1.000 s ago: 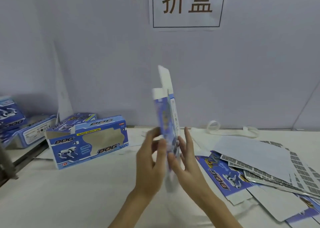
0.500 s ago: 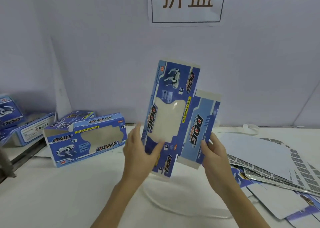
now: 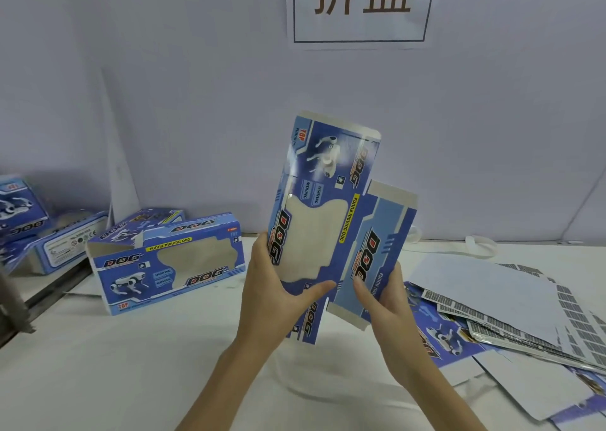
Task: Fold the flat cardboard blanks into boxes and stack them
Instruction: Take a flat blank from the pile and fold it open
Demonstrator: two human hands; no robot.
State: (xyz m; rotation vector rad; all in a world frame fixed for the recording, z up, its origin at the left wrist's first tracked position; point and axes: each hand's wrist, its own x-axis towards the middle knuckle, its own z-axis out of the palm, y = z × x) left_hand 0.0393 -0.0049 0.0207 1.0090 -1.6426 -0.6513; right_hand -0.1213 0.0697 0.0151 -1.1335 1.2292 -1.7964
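Head view: both hands hold one flat blank up over the worktop.
Left hand and right hand pinch its bottom edges, fingers curled round, likely to pop it open.

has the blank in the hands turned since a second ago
Yes. The blank was edge-on to the camera; now its printed face shows, opened flat toward the camera, against the sign on the wall.

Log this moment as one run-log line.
stage: opening blank | left hand: grips flat box blank | right hand: grips its side panel | folded box: on table
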